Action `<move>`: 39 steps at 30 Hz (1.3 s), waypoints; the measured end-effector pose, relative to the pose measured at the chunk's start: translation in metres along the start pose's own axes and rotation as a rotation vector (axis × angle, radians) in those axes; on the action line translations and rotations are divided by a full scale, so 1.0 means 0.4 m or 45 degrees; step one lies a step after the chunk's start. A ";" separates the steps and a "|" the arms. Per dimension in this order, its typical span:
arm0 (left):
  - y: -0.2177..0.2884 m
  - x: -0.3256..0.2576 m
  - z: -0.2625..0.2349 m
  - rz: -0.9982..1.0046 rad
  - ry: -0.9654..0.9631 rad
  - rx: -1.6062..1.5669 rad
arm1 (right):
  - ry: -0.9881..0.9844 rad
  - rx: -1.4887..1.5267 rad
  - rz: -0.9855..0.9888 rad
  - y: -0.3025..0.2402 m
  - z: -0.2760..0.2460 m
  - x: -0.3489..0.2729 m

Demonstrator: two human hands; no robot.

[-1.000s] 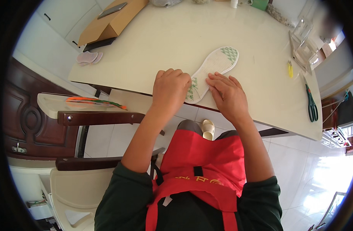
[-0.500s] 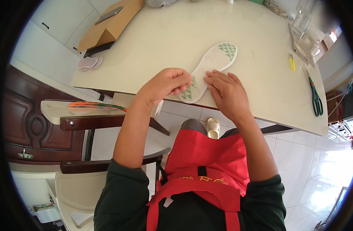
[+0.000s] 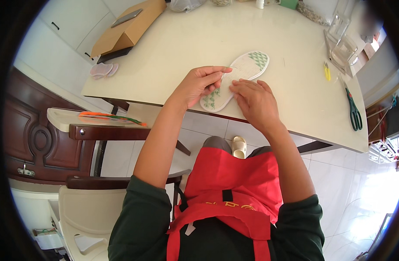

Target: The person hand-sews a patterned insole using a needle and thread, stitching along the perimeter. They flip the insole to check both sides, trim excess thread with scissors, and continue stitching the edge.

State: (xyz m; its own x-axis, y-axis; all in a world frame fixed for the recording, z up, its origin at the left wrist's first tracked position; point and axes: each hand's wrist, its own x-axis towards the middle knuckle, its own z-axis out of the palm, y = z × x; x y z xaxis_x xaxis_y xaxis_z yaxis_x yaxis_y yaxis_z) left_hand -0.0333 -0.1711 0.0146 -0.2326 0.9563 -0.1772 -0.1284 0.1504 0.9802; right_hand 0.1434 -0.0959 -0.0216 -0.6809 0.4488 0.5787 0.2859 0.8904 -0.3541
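"Looking at the insole (image 3: 246, 69), what worried you?"

"It lay by the front edge of the tabletop (image 3: 177, 43). If the right hand (image 3: 257, 102), loose and flat on top, had slipped, the insole might have fallen."

"And the left hand (image 3: 199, 85)?"

"Curled over it. I couldn't tell if it pinched anything."

"Which way did the insole point?"

"Its long line slanted, wide end away and right."

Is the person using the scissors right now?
No, the scissors lie near the table's right edge, apart from both the left hand and the right hand.
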 end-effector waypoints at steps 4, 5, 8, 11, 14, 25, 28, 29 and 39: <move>-0.028 0.015 -0.026 0.171 -0.042 0.015 | -0.212 0.124 0.060 -0.002 -0.017 0.079; -0.029 0.015 -0.024 0.184 -0.046 0.023 | -0.250 0.244 0.076 0.007 -0.009 0.090; -0.038 0.019 -0.018 0.190 -0.019 0.025 | -0.351 0.531 0.091 0.016 0.016 0.111; -0.036 0.019 -0.021 0.196 -0.032 -0.020 | -0.300 0.493 0.004 0.016 0.012 0.096; -0.040 0.026 -0.020 0.241 -0.058 -0.008 | -0.210 0.405 -0.177 0.015 0.016 0.089; -0.031 0.043 -0.017 0.313 -0.061 -0.053 | -0.204 0.187 -0.399 0.025 0.034 0.095; -0.039 0.048 -0.016 0.329 -0.056 -0.108 | -0.181 0.166 -0.405 0.016 0.036 0.098; -0.041 0.050 -0.017 0.341 -0.055 -0.128 | -0.164 0.165 -0.411 0.011 0.036 0.099; -0.055 0.068 -0.029 0.442 0.084 -0.133 | -0.139 0.106 -0.435 0.005 0.047 0.092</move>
State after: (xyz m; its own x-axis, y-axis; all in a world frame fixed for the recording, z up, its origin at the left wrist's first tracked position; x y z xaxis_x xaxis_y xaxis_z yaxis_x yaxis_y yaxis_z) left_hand -0.0481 -0.1512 -0.0127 -0.3408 0.9271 0.1560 -0.1277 -0.2100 0.9693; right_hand 0.1063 -0.0792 -0.0149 -0.7968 0.1121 0.5937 -0.0228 0.9764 -0.2150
